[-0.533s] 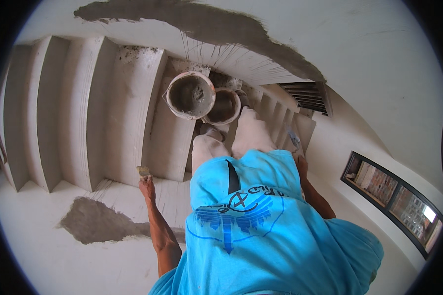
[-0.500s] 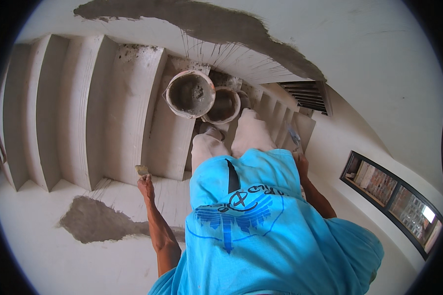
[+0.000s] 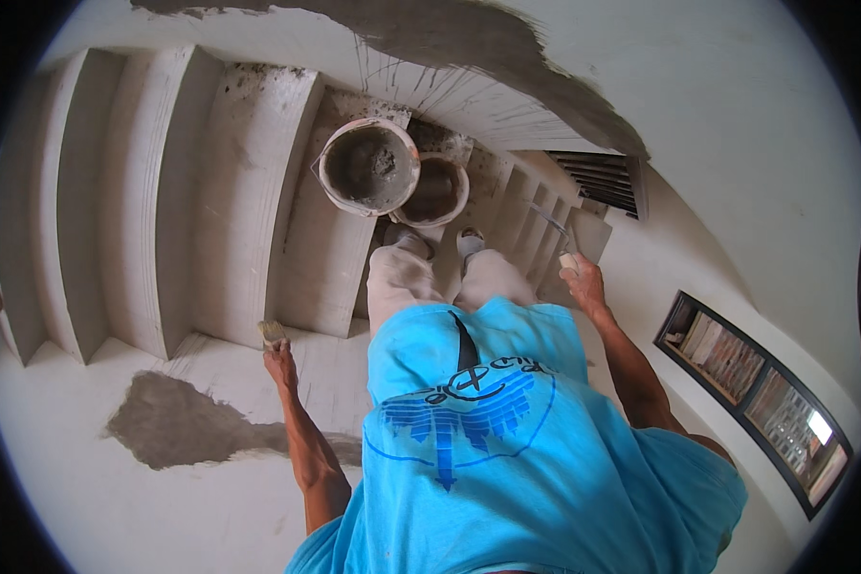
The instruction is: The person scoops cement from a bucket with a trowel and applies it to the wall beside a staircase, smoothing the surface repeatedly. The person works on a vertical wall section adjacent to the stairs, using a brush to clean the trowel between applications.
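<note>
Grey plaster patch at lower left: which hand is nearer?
Left. The left hand, holding a brush, is just up and right of the grey plaster patch's broad part; the right hand is far to its right, beyond the blue shirt.

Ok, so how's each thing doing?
Short pale-bristled brush: gripped in left hand
Pale-handled metal trowel: gripped in right hand
Round whitish bucket of grey mix: upright, partly full
Round whitish bucket beside it: upright, dark contents unclear
Dark grey wall smear: spread unevenly, wetness unclear
Black-framed glass window: openness unclear
</note>
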